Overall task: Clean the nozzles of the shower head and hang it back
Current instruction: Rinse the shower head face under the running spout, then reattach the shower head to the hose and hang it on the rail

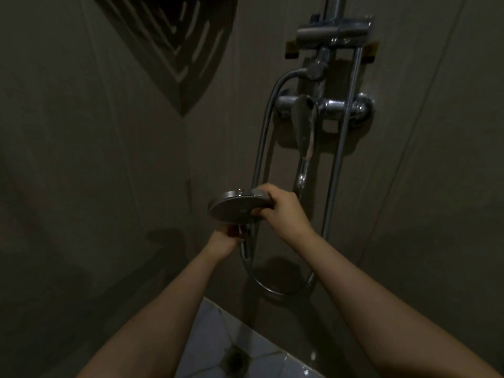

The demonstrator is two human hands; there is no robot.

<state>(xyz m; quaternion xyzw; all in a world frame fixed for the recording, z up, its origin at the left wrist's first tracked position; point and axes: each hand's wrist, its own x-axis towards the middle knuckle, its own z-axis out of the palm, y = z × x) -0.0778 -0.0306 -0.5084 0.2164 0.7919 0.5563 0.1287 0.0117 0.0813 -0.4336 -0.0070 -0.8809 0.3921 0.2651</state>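
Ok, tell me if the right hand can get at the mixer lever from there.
Probably yes: the mixer lever hangs uncovered above the right hand, though that hand grips the shower head.

Shower head (pixel 234 207) between both hands, below the mixer tap (pixel 305 105), above the floor drain (pixel 236 358).

Single head view: you look forward and down, close on your hands (pixel 261 222) at arm's length, facing the dim tiled wall corner (pixel 185 159), white floor tiles (pixel 207 345) below.

Showing: one shower head (pixel 236 205), one hose (pixel 261 137), one mixer tap (pixel 321 105), one floor drain (pixel 236 360), two hands: left hand (pixel 225 240), right hand (pixel 283 211).
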